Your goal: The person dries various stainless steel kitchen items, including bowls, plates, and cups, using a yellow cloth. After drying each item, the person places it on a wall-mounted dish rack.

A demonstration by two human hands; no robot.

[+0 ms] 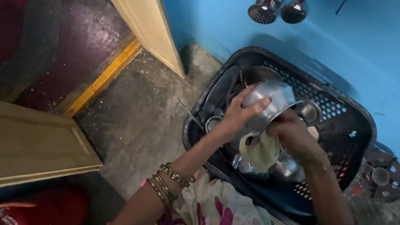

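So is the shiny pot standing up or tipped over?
Tipped: the steel pot lies sideways between the left hand and right hand, over the basket.

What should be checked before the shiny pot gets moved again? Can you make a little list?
1. Left hand grips the steel pot: ok, fingers wrap its side.
2. Right hand holds the pale cloth: ok, the cloth hangs below the pot.
3. Pot over the black basket, not the floor: ok.
4. Free spot in the basket to set it down: cannot tell, other steel vessels crowd the bottom.
5. Pot wiped dry: cannot tell, its inside is hidden.
6. Ladles on the blue wall clear of the arms: ok.
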